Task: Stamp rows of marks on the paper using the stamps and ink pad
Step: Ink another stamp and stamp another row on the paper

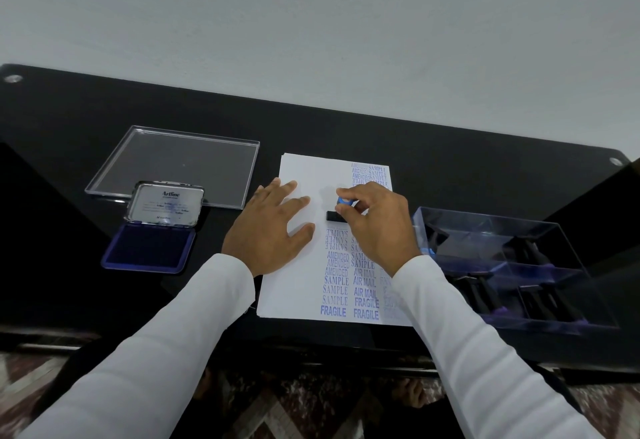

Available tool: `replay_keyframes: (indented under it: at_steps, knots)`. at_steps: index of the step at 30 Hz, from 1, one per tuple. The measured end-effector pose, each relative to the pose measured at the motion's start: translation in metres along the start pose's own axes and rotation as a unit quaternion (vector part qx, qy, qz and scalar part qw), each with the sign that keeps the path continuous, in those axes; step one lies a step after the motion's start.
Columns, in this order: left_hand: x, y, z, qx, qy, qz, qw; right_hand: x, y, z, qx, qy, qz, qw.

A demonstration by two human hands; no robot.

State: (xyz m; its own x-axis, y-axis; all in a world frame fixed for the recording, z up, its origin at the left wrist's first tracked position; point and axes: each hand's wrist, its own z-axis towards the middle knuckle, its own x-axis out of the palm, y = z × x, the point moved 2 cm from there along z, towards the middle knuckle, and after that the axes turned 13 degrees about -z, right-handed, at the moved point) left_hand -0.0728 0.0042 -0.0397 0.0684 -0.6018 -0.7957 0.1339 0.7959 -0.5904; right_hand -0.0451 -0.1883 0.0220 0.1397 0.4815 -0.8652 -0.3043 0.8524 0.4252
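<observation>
A white sheet of paper (294,296) lies on the black table, its right half covered with rows of blue marks reading SAMPLE, AMENDED, AIR MAIL and FRAGILE. My right hand (379,227) grips a black stamp with a blue knob (335,214), whose base rests on the paper mid-sheet. My left hand (272,229) lies flat, fingers spread, on the paper's blank left part. The open ink pad (150,248), blue with its Artline lid raised, sits left of the paper.
A clear plastic lid (176,161) lies flat behind the ink pad. At the right stands a clear compartment box (519,265) with several black stamps inside. The table's front edge (311,352) is near my body; a grey wall rises behind.
</observation>
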Motion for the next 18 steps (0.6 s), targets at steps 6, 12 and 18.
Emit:
replay_keyframes:
  at_steps: [6,12,18]
  knots:
    - [-0.0004,0.0003,0.0000,-0.002,0.008,-0.011,1.000,0.0004,-0.0002,0.0009,-0.004,-0.004,-0.001,1.000]
    - [0.0005,0.0011,0.0003,-0.008,0.012,-0.009,1.000,0.0000,0.0000,0.0012,0.002,-0.001,0.006,1.000]
    - [0.0005,0.0010,0.0007,-0.007,0.012,-0.004,1.000,0.0000,0.0003,0.0020,0.003,0.007,-0.001,1.000]
